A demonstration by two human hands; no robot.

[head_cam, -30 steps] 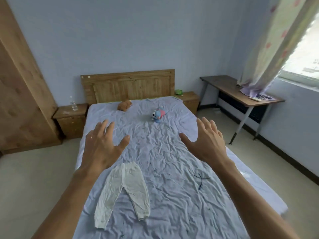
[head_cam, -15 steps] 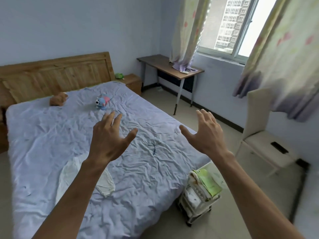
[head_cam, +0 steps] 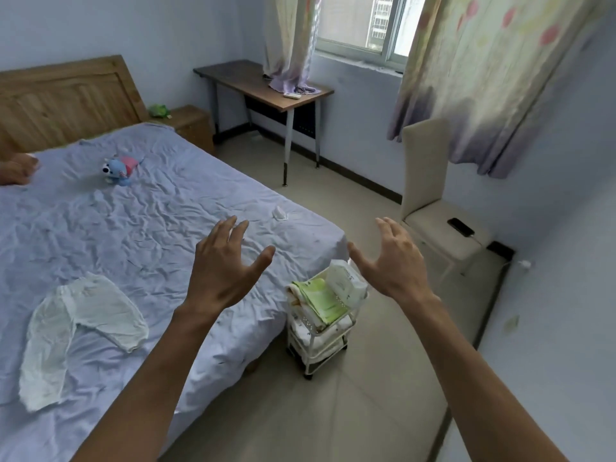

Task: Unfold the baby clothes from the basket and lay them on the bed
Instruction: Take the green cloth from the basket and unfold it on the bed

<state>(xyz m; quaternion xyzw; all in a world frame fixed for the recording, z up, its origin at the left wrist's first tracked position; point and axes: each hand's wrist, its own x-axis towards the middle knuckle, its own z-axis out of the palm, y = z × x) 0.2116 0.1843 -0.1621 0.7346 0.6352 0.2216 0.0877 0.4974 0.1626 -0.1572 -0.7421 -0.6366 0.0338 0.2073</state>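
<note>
Bed: fills the left of the view under a crumpled pale blue sheet; its near right corner stands just beside the basket.
Basket: a white tiered cart on the floor to the right of the bed, with folded baby clothes on every tier that shows.
Laid trousers: white baby trousers lie unfolded and flat on the near left part of the bed.
Folded stack: a green folded piece tops the upper tier, with a white bundle at its far right end; whether that bundle is a garment, I cannot tell.
Left hand: raised above the bed's right edge, fingers spread, holding nothing.
Right hand: raised just above the far right of the basket, fingers spread, holding nothing.
Risk: the top pieces overhang the rim, so lifting only one could drag its neighbours onto the floor. The cart looks light, and a sideways pull could tip it or push it away. A one-handed grab could also let the garment unfold over the floor instead of the bed.
Axis: the green piece runs from far left to near right and slopes down towards the near end. The trousers point their waist far and their cuffs near, and the legs splay apart.
</note>
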